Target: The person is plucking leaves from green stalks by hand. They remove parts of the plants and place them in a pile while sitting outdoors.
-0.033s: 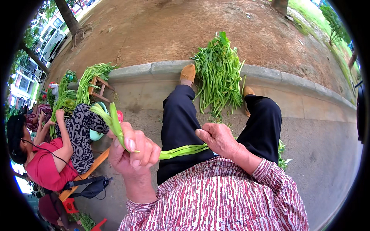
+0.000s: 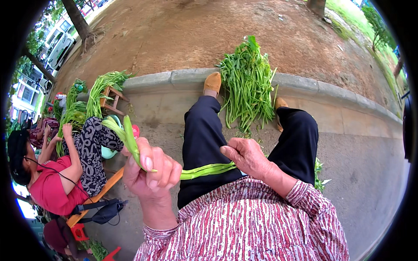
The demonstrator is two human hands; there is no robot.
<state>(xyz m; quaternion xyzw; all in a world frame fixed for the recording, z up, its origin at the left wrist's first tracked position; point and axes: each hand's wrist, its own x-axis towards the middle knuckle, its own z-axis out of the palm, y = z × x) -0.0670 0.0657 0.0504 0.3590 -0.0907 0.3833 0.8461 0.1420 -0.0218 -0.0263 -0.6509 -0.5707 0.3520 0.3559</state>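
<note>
We see our left hand (image 2: 150, 174) closed round a bundle of green stems (image 2: 130, 141), leafy ends sticking up above the fist, the stalks running across our lap to our right hand (image 2: 246, 156), which pinches their other end between thumb and fingers. Both hands are clamped on the same stems, held apart over our black trousers (image 2: 202, 139). Against the earlier frame nothing has shifted that we can make out: same grips, same stem position.

Below the hands our red-and-white patterned shirt (image 2: 248, 222) fills the bottom edge. Past the knees a heap of green stalks (image 2: 248, 82) lies across the concrete kerb (image 2: 174, 80), between our tan shoes (image 2: 212, 82).

To our left another person in a red top (image 2: 54, 187) sits by an orange bench (image 2: 109, 182), with more green bundles (image 2: 102, 87) piled on a small wooden stool (image 2: 112, 98). No packages, labels or signs readable here. Bare earth and tree trunks (image 2: 76, 19) beyond the kerb
</note>
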